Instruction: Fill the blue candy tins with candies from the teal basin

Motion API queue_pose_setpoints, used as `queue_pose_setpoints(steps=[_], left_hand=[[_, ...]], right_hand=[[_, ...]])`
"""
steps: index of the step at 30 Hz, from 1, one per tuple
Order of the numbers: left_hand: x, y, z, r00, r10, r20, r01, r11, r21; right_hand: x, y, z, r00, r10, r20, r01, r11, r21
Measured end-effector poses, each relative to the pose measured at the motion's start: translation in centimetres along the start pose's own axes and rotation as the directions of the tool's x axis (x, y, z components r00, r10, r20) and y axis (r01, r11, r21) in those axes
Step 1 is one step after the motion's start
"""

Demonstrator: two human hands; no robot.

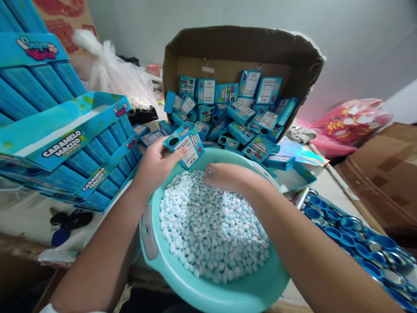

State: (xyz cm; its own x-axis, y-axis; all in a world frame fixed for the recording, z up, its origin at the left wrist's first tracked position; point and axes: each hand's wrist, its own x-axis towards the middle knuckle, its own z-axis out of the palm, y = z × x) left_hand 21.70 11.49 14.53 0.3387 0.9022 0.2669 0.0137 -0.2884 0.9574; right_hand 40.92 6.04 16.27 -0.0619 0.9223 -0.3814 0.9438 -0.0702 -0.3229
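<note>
My left hand [158,161] grips a small blue candy box [192,150] near the far rim of the turquoise basin [182,278]. A dark round opening shows at the box's left end, and its white label panel faces me. In the basin lies a broad heap of small pale blue and white candies [215,234]. At the heap's far side my right hand [224,174] is curled closed, with its fingertips against the candies. Those fingers are slightly blurred and partly hidden, with candies apparently between them.
Behind the basin, a cardboard carton [241,43] lies tipped toward me, spilling many blue candy boxes [239,113]. Stacked display trays [61,150] of boxes stand at left, near keys [61,224]. Blue-rimmed metal pieces [355,243] lie at right. A plastic bag [114,74] sits behind.
</note>
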Motion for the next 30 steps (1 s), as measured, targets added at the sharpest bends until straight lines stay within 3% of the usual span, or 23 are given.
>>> queue_pose_setpoints(steps=[5,8,12,19,23,26,30], left_hand=[[0.1,-0.3,-0.1,0.999,-0.04,0.036,0.043,0.995,-0.086],[0.1,-0.2,-0.2,0.995,-0.054,0.086,0.057,0.998,-0.035],[-0.1,0.0,-0.1,0.987,-0.073,0.143,0.053,0.989,0.137],[-0.3,0.7,0.1,0.957,0.002,0.291,-0.111,0.927,0.359],[-0.3,1.0,0.1,0.948,-0.01,0.318,-0.123,0.91,0.395],[-0.4,0.8,0.0,0.949,-0.013,0.316,-0.115,0.917,0.381],[-0.3,0.4,-0.3,0.937,-0.061,0.344,-0.054,0.947,0.316]], right_hand=[[-1.2,-3.4,1.9,0.966,-0.045,0.253,0.079,0.989,-0.127],[-1.8,-4.2,2.3,0.94,-0.121,0.32,0.171,0.976,-0.134],[-1.9,-4.7,3.0,0.94,-0.204,0.274,0.255,0.953,-0.166],[-1.5,-5.1,3.8,0.945,-0.243,0.22,0.273,0.954,-0.122],[-1.9,-4.5,2.7,0.907,-0.4,0.132,0.414,0.904,-0.105],[-2.5,-3.7,1.0,0.865,-0.501,0.038,0.5,0.866,0.018],[-3.4,-2.7,-1.4,0.851,-0.52,-0.072,0.506,0.778,0.372]])
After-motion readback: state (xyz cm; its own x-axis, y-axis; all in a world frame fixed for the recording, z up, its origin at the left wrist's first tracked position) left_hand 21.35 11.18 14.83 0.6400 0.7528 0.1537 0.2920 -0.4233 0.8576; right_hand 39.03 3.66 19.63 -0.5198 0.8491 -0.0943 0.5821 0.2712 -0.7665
